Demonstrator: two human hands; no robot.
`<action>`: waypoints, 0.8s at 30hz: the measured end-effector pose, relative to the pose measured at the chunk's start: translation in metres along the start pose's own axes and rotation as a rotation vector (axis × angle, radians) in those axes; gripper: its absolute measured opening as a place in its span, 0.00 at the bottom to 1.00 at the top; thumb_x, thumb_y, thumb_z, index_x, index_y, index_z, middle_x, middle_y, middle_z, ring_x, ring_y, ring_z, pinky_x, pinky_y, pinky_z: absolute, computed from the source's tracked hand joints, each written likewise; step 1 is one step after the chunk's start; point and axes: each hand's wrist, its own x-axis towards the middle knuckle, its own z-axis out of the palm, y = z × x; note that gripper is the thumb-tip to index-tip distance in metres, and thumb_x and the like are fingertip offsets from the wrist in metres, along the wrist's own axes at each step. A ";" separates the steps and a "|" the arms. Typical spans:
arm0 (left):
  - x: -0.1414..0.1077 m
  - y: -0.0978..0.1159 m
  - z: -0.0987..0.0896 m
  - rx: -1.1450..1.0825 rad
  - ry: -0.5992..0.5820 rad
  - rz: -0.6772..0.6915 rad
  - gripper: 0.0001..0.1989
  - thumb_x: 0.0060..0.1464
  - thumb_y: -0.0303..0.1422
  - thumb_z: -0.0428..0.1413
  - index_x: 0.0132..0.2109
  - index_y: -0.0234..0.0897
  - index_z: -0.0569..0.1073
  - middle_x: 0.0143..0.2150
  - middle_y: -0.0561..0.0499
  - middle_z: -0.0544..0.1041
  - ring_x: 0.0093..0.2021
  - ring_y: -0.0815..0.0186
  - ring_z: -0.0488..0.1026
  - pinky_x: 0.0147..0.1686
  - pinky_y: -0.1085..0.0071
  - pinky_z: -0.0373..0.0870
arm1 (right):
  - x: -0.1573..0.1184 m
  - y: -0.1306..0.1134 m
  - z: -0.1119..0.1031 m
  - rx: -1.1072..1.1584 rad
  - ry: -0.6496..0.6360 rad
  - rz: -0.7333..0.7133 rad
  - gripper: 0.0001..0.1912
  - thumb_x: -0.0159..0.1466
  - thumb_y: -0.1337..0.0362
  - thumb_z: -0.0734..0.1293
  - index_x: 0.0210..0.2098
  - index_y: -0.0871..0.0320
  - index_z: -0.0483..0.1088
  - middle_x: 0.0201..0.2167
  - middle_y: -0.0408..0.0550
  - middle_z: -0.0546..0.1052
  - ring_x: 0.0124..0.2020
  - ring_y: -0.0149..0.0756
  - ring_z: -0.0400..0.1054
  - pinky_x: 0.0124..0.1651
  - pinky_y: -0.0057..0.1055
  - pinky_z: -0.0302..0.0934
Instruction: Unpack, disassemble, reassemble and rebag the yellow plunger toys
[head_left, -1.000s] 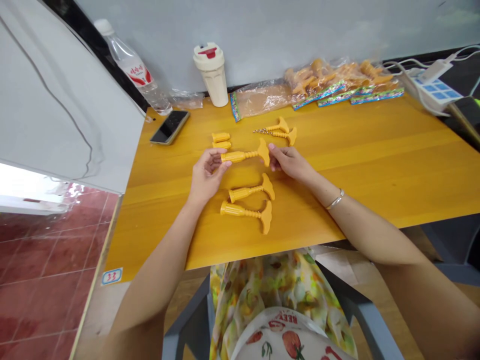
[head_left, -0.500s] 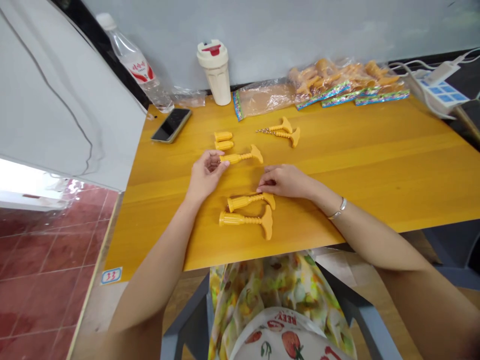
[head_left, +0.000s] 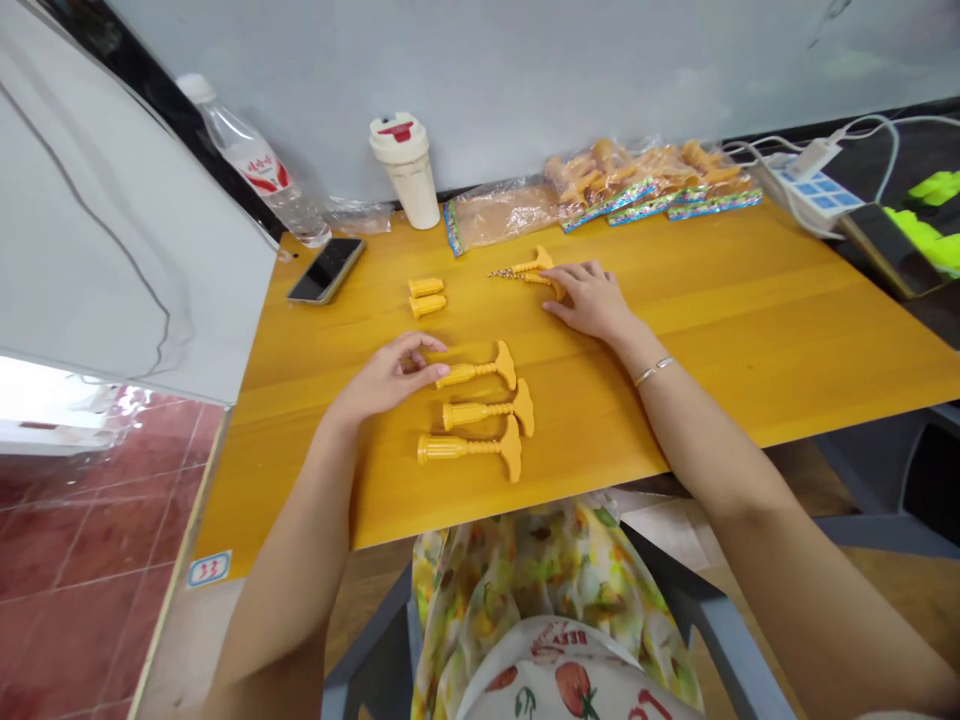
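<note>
One sticker (head_left: 208, 569) reading 33 marks the near corner of a yellow wooden table (head_left: 750, 300). Beyond it lie a black smartphone (head_left: 326, 270), a clear water bottle (head_left: 251, 160) with an unreadable red label, and a cream travel cup (head_left: 405, 170). Two short yellow plastic caps (head_left: 427, 297) sit side by side, apart from the hands. The left hand (head_left: 386, 380) curls loosely on the table, holding nothing, its fingertips just beside the uppermost of three T-handled yellow plastic pieces (head_left: 480, 412) lined up in a row. The right hand (head_left: 592, 300) lies spread over two slim yellow corkscrew handles (head_left: 534, 265), one showing a twisted metal screw (head_left: 506, 272); whether it grips them, I cannot tell. Clear plastic bags of yellow parts (head_left: 645, 165) and a white power strip (head_left: 814, 190) lie farther right.
</note>
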 end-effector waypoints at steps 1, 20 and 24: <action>0.005 -0.004 -0.001 0.029 0.096 0.004 0.20 0.53 0.48 0.64 0.46 0.40 0.77 0.38 0.50 0.75 0.31 0.68 0.68 0.29 0.73 0.67 | -0.001 0.000 0.001 -0.017 -0.026 -0.007 0.27 0.69 0.53 0.64 0.65 0.53 0.68 0.65 0.57 0.71 0.61 0.62 0.61 0.57 0.57 0.57; 0.043 -0.038 0.017 -0.196 0.491 -0.048 0.24 0.44 0.44 0.67 0.43 0.39 0.68 0.33 0.54 0.72 0.32 0.68 0.70 0.37 0.69 0.68 | 0.001 -0.008 0.003 0.058 -0.166 -0.185 0.16 0.70 0.58 0.64 0.53 0.56 0.76 0.58 0.57 0.74 0.55 0.50 0.70 0.59 0.44 0.63; 0.040 -0.030 0.020 -0.369 0.453 -0.066 0.27 0.46 0.49 0.68 0.45 0.39 0.68 0.30 0.56 0.73 0.28 0.69 0.73 0.35 0.70 0.71 | 0.005 -0.007 0.010 0.208 -0.090 -0.137 0.15 0.72 0.55 0.61 0.46 0.57 0.75 0.50 0.58 0.76 0.48 0.46 0.71 0.54 0.40 0.64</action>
